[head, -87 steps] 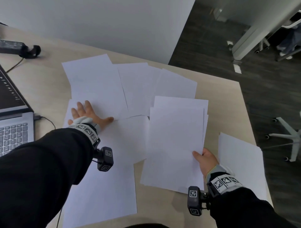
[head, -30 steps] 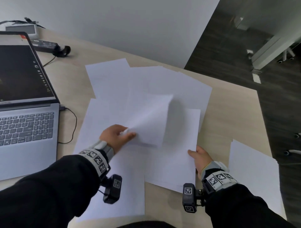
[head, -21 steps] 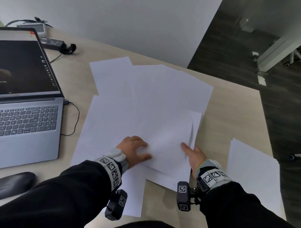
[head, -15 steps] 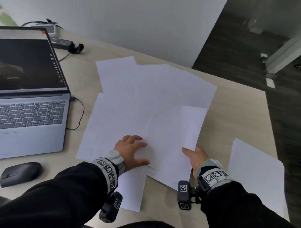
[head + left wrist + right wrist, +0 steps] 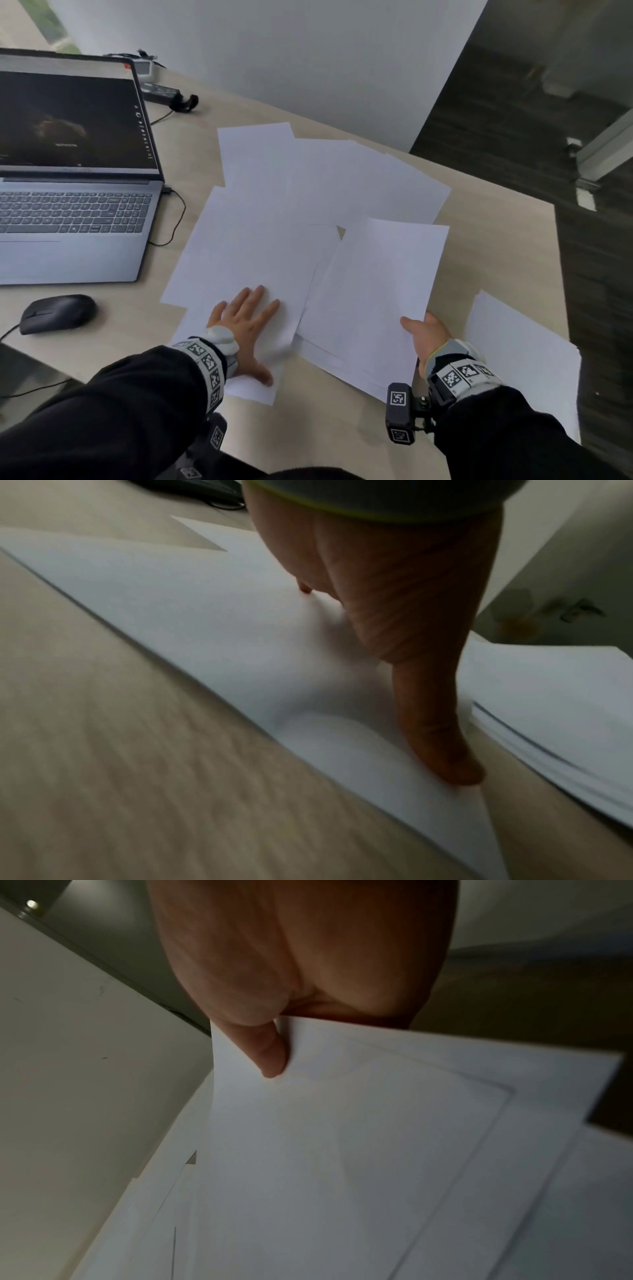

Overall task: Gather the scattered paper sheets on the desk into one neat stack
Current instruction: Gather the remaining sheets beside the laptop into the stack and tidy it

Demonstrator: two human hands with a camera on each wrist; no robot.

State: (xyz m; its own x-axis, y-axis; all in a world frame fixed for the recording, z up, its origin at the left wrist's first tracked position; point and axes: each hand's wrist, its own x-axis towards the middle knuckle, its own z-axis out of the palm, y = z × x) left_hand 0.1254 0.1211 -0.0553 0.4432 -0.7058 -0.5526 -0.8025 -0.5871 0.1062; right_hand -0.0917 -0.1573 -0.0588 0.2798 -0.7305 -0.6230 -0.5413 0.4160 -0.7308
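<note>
- Several white paper sheets (image 5: pixel 308 192) are lying fanned and overlapping across the middle of the pale wooden desk (image 5: pixel 496 246) in front of you; none is showing any print that can be read.
- An open grey laptop (image 5: pixel 72 205) is sitting at your left on the desk, its screen dark, with small marks on it too faint to read; its key legends are too small to make out.
- You are holding a gathered stack of sheets (image 5: pixel 373 294) at your right, its near corner raised off the desk and its far end overlapping the spread sheets.
- A separate sheet (image 5: pixel 520 356) is lying at the desk's right edge, just beside your right wrist and apart from the stack.
- You are pressing your left hand (image 5: pixel 246 325) flat on a loose sheet (image 5: pixel 253 260), fingers straight and spread, the thumb touching the paper near its corner.
- Your right hand (image 5: pixel 426 334) is pinching the stack's near corner, thumb on top; the fingers underneath are hidden.
- A black mouse (image 5: pixel 56 313) is resting in front of the laptop, and a black power adapter (image 5: pixel 161 92) is lying behind it.
- Both wrist bands are carrying square black-and-white coded tags; they are bearing no readable words.
</note>
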